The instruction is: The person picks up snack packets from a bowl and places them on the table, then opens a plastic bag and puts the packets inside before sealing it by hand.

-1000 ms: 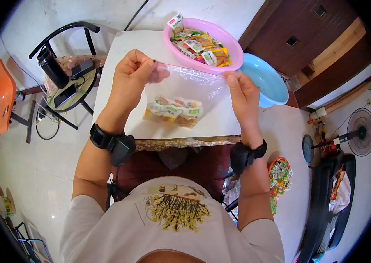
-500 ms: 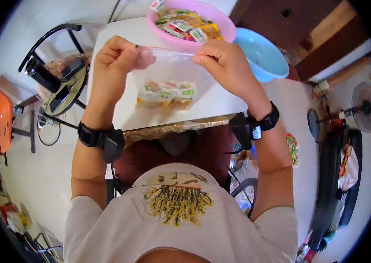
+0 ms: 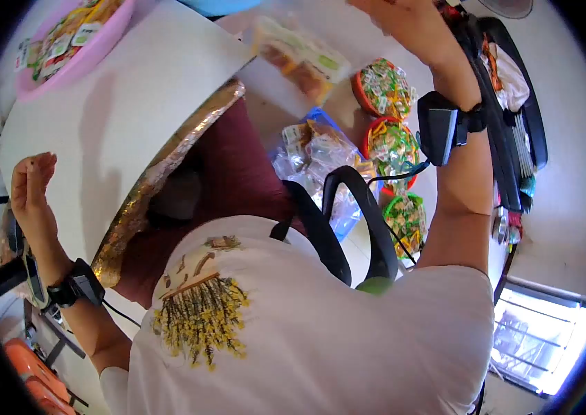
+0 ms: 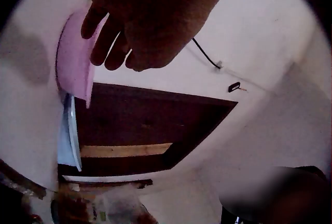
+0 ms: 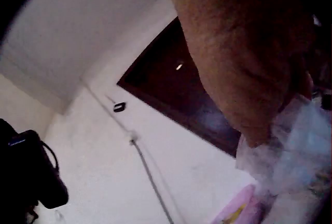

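Note:
The clear plastic bag [image 3: 307, 61] with packets inside hangs blurred past the table's right-hand edge in the head view. The right hand [image 3: 410, 31] is above and right of it, partly cut off by the frame's top. In the right wrist view that hand [image 5: 244, 58] grips the clear plastic [image 5: 295, 148]; its fingertips are mostly hidden. The left hand [image 3: 31, 194] is held over the white table's left side, holding nothing. Its fingers [image 4: 106, 39] hang relaxed and slightly bent in the left wrist view, near the pink basin [image 4: 75, 60].
The pink basin of packets stands on the white table [image 3: 161, 69], with a blue basin [image 3: 220, 5] at the top edge. On the floor are a blue container [image 3: 345, 225] of clear bags and several baskets of packets [image 3: 384, 90]. A black armrest [image 3: 369, 207] stands beside the seated person.
The left hand has let go of the bag. The right hand has carried it rightward, off the table. The head view has turned right, bringing the floor baskets into sight.

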{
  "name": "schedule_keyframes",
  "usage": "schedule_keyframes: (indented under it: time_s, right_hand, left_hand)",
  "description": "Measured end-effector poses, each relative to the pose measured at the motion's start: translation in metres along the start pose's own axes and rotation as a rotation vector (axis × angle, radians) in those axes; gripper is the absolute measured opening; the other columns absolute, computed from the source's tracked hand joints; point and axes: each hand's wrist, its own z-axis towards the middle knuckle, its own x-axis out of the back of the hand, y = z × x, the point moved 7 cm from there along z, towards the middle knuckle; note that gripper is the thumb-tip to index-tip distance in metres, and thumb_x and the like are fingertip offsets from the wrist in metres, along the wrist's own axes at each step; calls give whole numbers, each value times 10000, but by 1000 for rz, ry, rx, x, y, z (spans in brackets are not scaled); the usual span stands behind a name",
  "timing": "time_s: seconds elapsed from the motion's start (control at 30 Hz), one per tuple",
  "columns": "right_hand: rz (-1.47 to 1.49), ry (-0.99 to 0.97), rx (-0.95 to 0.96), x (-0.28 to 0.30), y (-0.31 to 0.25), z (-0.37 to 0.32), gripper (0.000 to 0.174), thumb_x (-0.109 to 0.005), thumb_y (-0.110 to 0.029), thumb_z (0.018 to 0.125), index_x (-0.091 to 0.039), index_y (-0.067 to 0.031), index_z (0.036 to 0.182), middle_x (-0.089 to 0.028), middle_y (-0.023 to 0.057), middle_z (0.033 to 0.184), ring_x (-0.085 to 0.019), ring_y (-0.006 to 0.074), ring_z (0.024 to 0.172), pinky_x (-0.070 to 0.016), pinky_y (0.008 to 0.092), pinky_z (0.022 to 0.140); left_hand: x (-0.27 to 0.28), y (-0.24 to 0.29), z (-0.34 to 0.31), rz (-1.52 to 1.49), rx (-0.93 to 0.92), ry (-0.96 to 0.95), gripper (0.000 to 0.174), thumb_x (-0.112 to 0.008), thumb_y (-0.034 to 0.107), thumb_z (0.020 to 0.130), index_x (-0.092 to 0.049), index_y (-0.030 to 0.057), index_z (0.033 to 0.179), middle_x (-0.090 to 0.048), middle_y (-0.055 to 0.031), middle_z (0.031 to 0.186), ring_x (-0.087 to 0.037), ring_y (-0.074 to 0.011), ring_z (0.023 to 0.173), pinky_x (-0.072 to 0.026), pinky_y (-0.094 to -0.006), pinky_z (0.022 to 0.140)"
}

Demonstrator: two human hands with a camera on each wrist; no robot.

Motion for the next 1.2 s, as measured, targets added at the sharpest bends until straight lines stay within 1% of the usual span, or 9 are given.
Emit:
schedule_keyframes:
  time_s: [0.07,0.27,0.5,0.6,0.7,0.8,0.87,0.97,1.2]
  right_hand:
    - [-54,-36,-90,-3,70,-21,202,-577,-211,905,-617,-22,843,-579,6,670,-493,112,603,-404,298,559]
    - [200,-100,-316,-58,193,-95,178,-595,-234,934,-617,-58,923,-508,-89,752,-454,30,668,-391,202,601]
    - [625,-32,-723,-82,208,-134,96,-591,-176,918,-603,-85,890,-514,-69,740,-454,29,637,-382,191,573]
    - [518,-117,-664,-100,236,-155,86,-626,-175,876,-622,-88,873,-555,-33,682,-528,57,565,-432,225,500]
    - [754,-357,-758,-149,260,-196,108,-643,-156,852,-612,-74,915,-606,14,691,-592,99,591,-473,245,498]
    - [627,-673,-893,-203,290,-248,116,-606,-189,874,-581,-79,845,-654,49,776,-640,147,654,-525,274,574]
    - [455,-755,-760,-222,294,-271,170,-608,-243,875,-597,-75,851,-668,72,777,-655,176,652,-536,300,565]
    - [567,-847,-910,-264,338,-337,236,-631,-295,862,-622,-60,873,-671,94,777,-664,197,669,-540,326,577]
    - [432,-982,-980,-257,348,-418,302,-644,-338,836,-644,-45,910,-677,124,806,-665,255,717,-537,374,630]
  left_hand:
    - [-3,-12,1,0,41,-25,246,-530,262,975,-616,32,984,-672,-83,982,-641,-198,978,-477,-340,921]
    - [-17,-39,2,104,120,-55,213,-541,254,971,-618,56,961,-676,-53,944,-632,-143,929,-466,-301,880]
    - [-40,-65,0,148,118,-114,153,-557,183,963,-610,39,959,-657,-45,932,-593,-118,901,-449,-271,858]
    - [-46,-87,-2,126,134,-123,144,-556,163,962,-606,28,966,-647,-45,939,-587,-116,884,-442,-262,859]
    - [-49,-100,-3,124,134,-133,143,-549,153,965,-598,19,966,-628,-36,926,-571,-108,878,-435,-247,859]
    - [-53,-98,-4,159,99,-149,143,-542,145,969,-591,11,961,-606,-24,912,-553,-98,882,-428,-231,855]
    - [-60,-86,-4,199,98,-139,141,-536,135,970,-587,4,959,-592,-18,906,-540,-89,880,-424,-222,843]
    - [-55,-97,-2,191,126,-149,135,-533,123,969,-589,1,965,-587,-12,909,-532,-81,874,-419,-211,829]
    - [-50,-113,-1,199,159,-90,128,-541,121,964,-597,7,979,-586,15,904,-523,-56,853,-418,-189,796]
